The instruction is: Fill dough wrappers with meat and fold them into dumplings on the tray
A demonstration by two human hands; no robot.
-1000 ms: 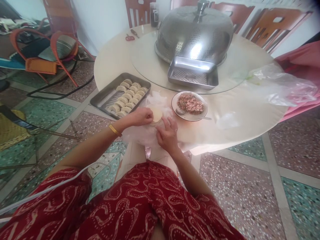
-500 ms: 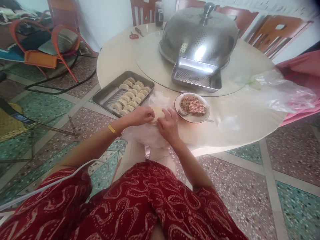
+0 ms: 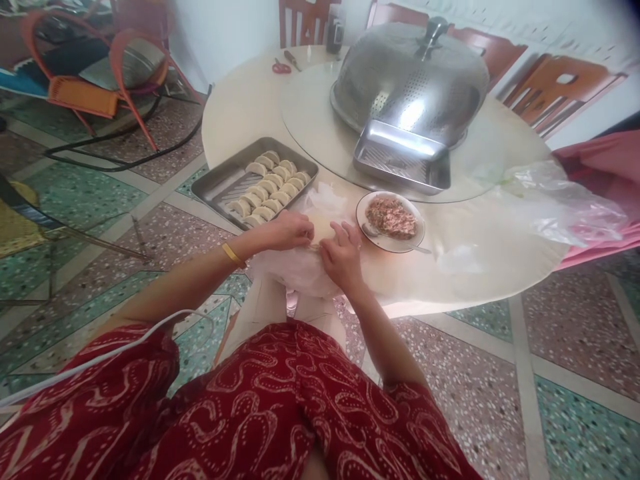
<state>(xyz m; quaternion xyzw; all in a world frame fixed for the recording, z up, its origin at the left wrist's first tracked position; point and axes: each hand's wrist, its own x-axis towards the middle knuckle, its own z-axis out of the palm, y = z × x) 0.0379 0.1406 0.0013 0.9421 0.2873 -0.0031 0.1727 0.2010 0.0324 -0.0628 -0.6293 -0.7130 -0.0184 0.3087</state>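
Note:
My left hand (image 3: 294,230) is closed, its fingertips pinching the near left edge of a pale dumpling wrapper (image 3: 321,225). From the other side my right hand (image 3: 343,259) pinches that edge with thumb and forefinger, its other fingers raised. The wrapper lies at the table's front, partly hidden by the fingers; whether it is one or a stack I cannot tell. Crumpled clear plastic (image 3: 295,272) spreads under both wrists. Left of the hands, a metal tray (image 3: 213,183) holds rows of folded dumplings (image 3: 270,181). A bowl (image 3: 361,212) of minced filling (image 3: 393,217) with a spoon (image 3: 417,249) stands to the right.
Behind the bowl, an oblong metal pan (image 3: 400,167) rests on the glass turntable (image 3: 305,113) against a large domed steel cover (image 3: 410,73). Red-handled scissors (image 3: 281,67) lie at the back. A plastic bag (image 3: 565,200) sits at the right edge. Chairs stand around the round table (image 3: 235,100).
The camera view has shifted slightly, so the table things appear a little further right. Both hands stay at the wrapper's near edge, with only small finger movements.

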